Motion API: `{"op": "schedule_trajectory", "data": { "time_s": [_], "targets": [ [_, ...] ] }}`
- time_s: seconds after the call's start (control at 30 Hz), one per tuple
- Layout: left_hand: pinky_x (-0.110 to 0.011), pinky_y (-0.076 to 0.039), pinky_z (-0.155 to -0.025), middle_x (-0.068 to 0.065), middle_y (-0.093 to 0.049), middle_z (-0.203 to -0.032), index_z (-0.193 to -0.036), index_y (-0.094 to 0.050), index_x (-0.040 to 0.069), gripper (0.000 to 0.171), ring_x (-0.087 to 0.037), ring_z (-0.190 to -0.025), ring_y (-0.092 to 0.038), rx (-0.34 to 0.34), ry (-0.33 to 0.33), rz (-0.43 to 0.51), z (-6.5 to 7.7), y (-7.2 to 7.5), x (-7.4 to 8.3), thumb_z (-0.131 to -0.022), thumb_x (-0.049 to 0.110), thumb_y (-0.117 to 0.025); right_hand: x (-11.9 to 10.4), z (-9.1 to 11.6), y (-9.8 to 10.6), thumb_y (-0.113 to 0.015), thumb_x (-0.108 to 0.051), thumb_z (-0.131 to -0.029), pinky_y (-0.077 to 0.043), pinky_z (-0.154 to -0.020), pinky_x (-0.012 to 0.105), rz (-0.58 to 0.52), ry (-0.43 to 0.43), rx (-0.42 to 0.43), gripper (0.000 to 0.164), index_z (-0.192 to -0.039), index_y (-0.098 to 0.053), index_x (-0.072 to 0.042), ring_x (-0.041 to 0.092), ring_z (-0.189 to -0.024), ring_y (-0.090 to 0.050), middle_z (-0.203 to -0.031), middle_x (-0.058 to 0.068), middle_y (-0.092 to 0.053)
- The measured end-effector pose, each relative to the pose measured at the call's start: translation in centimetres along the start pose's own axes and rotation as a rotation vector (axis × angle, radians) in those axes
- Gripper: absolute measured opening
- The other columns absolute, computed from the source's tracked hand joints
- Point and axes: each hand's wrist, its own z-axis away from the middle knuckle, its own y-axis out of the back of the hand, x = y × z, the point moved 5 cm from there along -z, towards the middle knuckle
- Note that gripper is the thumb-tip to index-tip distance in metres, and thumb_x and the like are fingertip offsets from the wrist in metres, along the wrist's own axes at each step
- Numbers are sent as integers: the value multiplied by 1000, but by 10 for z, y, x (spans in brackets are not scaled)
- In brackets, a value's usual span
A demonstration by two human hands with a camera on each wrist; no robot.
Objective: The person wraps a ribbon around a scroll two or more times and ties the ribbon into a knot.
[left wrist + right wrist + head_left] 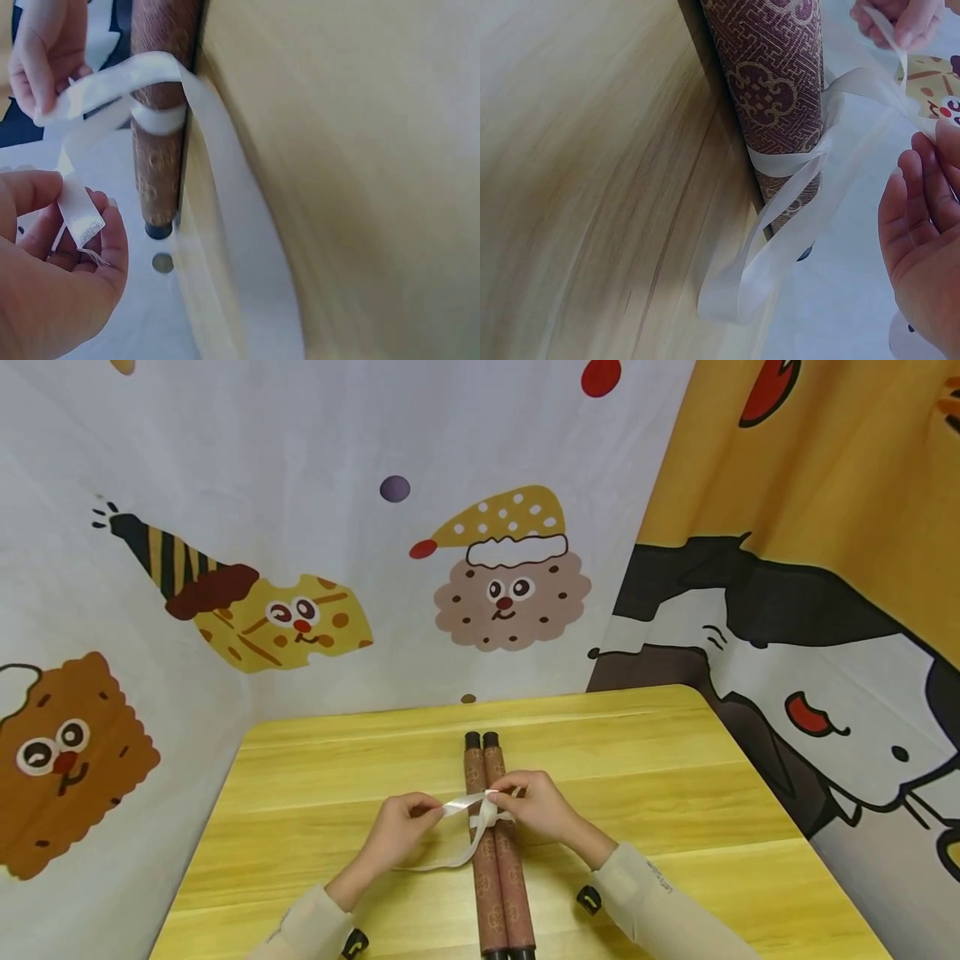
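Two brown-red patterned scroll rolls [489, 889] with black end caps lie side by side, lengthwise on the table. A white ribbon [487, 814] passes around them and crosses on top. My left hand [400, 828], left of the rolls, pinches one frayed ribbon end between thumb and fingers, as the left wrist view shows. Over the rolls, my right hand [534, 806] pinches another part of the ribbon. In the right wrist view, a loop of ribbon [780, 259] hangs beside the patterned roll [769, 82]. A loose ribbon tail trails to the left over the table.
The yellow wood-grain table [315, 777] lies under the rolls. Behind it hangs a white cloth [315, 468] with cartoon prints, and a yellow-orange cloth [750, 468] at the right. Small black objects [589, 900] show beside both sleeves.
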Motion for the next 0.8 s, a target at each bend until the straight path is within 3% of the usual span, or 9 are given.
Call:
{"op": "schedule_trajectory", "data": {
  "time_s": [0.13,0.27,0.37,0.5,0.8],
  "targets": [
    [-25,-50,-59,-16,-70,-83,-86,-72,3,8,-21,-72,-60,-34,83,104,14,-5,12,-84,10,-68,2,1,0,-69,-25,-86,-52,-51,29,13,-7,-2,6,-87,-73,-22,16,-62,-57,-88,-11,-69],
    [-28,-50,-64,-20,-69,-85,-91,-69,-7,17,-22,-74,-59,-122,191,208,30,-15,33,-84,9,-66,1,1,1,-69,-24,-86,-52,-52,30,13,-9,-5,6,-87,-73,-20,17,-64,-57,-87,-11,-69],
    [-27,-48,-63,-12,-68,-82,-93,-69,-6,22,-17,-72,-57,-189,266,288,36,-29,25,-84,14,-67,0,0,1,-67,-25,-87,-52,-53,30,12,-4,-11,7,-88,-73,-21,16,-65,-58,-86,-11,-68],
    [-23,-46,-60,-4,-67,-79,-96,-69,-5,27,-13,-69,-56,-257,314,386,40,-50,5,-83,19,-68,-1,0,1,-66,-29,-89,-52,-54,31,13,-5,-21,11,-89,-73,-21,17,-67,-58,-87,-10,-69],
    [-33,-57,-66,-8,-67,-80,-100,-62,-13,27,-22,-70,-63,-317,329,567,51,-80,12,-86,10,-64,-1,-1,1,-65,-31,-89,-53,-55,30,27,12,-20,13,-90,-73,-21,13,-65,-58,-87,-11,-69]
  ]
}}
